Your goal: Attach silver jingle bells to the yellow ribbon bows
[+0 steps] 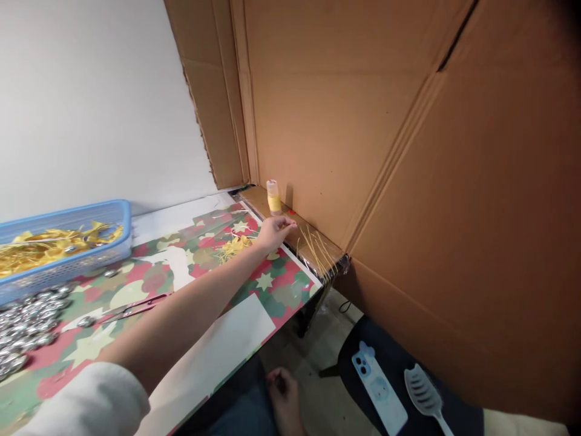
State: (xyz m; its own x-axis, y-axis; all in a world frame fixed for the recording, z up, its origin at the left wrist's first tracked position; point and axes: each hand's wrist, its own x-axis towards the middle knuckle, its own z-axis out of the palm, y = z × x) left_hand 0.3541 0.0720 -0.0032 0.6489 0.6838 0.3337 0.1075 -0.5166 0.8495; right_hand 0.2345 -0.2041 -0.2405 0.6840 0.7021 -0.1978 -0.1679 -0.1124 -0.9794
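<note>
Your left hand reaches across the table to the cardboard ledge, fingertips pinched on a thin yellow strand just below the small bottle, with more strands lying on the ledge beside it. Your right hand rests low on your lap, fingers loosely curled, holding nothing I can make out

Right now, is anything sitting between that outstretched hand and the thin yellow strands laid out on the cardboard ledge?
Nothing visible does. The left hand reaches over the patterned table to the ledge's edge, and the yellow strands lie just to its right with bare cardboard between. The small yellow bottle stands behind the hand, off that line.
</note>
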